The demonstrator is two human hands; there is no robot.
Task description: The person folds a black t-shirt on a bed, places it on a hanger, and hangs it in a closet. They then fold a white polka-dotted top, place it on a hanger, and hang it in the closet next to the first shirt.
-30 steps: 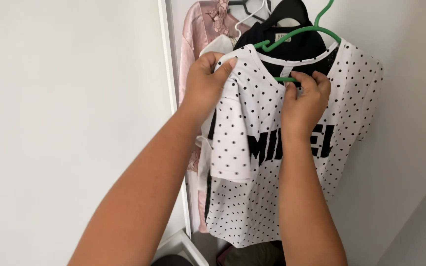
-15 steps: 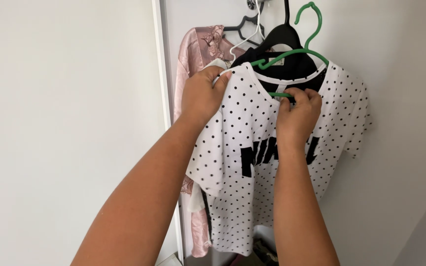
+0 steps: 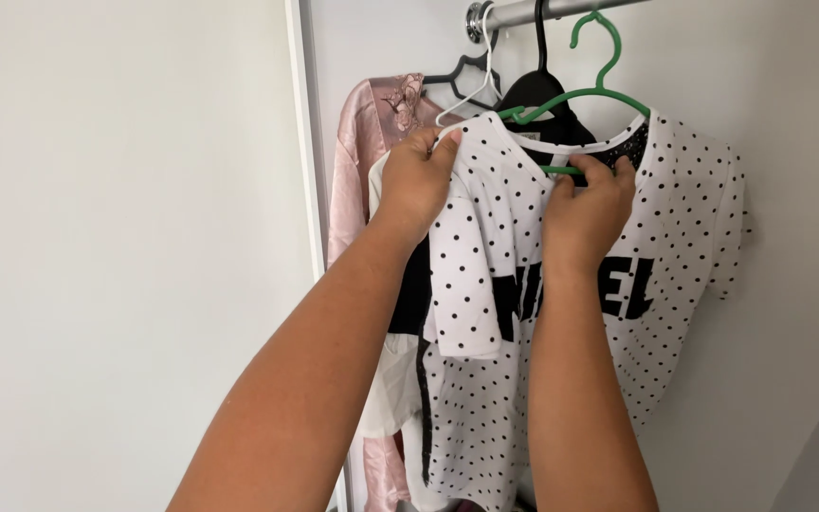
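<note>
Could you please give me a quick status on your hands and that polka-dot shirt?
Left hand grips polka-dot shirt shoulder. Right hand pinches collar at green hanger. Hanger hooked on rail; pink garment alongside.

A metal closet rail (image 3: 561, 9) runs across the top of the view, carrying several hangers. A green hanger (image 3: 591, 81) hooks over it and holds a white T-shirt with black dots (image 3: 675, 246). Beside it hang a black hanger (image 3: 542, 81) with a dark garment, a white hanger (image 3: 474, 90), and a pink satin robe (image 3: 362, 171) furthest left
</note>
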